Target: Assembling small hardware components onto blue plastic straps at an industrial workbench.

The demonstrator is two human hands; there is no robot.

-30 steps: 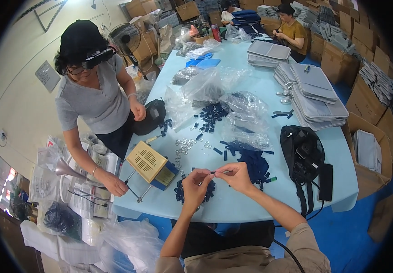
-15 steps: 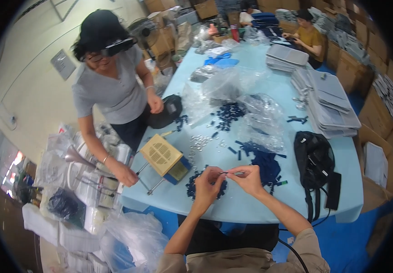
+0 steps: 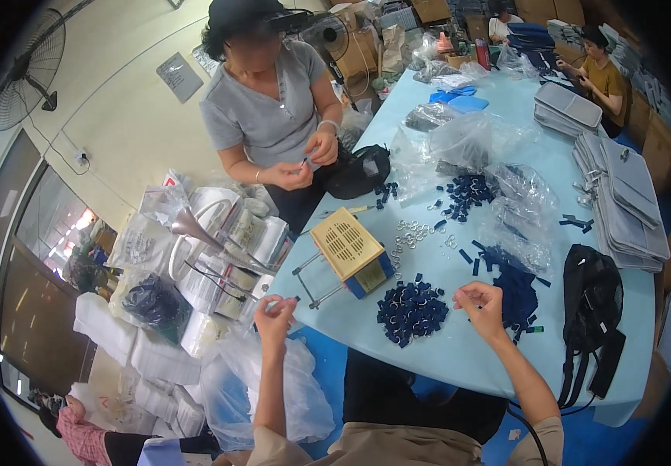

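My left hand [image 3: 275,317] is raised off the table's left edge, fingertips pinched on a small dark piece of webbing [image 3: 297,299]. It is close to the metal rods [image 3: 310,283] on the front of a yellow and blue box with a slotted top [image 3: 348,245]. My right hand [image 3: 481,304] hovers with curled fingers and thumb together; whatever it may hold is too small to make out. Between my hands lies a heap of dark blue webbing tabs with rings [image 3: 411,312]. Dark blue strips [image 3: 515,299] are piled beside my right hand.
Loose metal rings [image 3: 413,234], more blue tabs [image 3: 467,196] and clear plastic bags [image 3: 518,206] lie beyond. A black bag [image 3: 593,295] and stacked grey panels [image 3: 623,198] sit on the right. A co-worker [image 3: 269,116] stands across, hands together; wrapped bundles [image 3: 223,256] are at left.
My hands have parted: the left moved left toward the rods, the right moved aside off the heap. My view turned left. The co-worker's hand left the rods, and both hands are now together.
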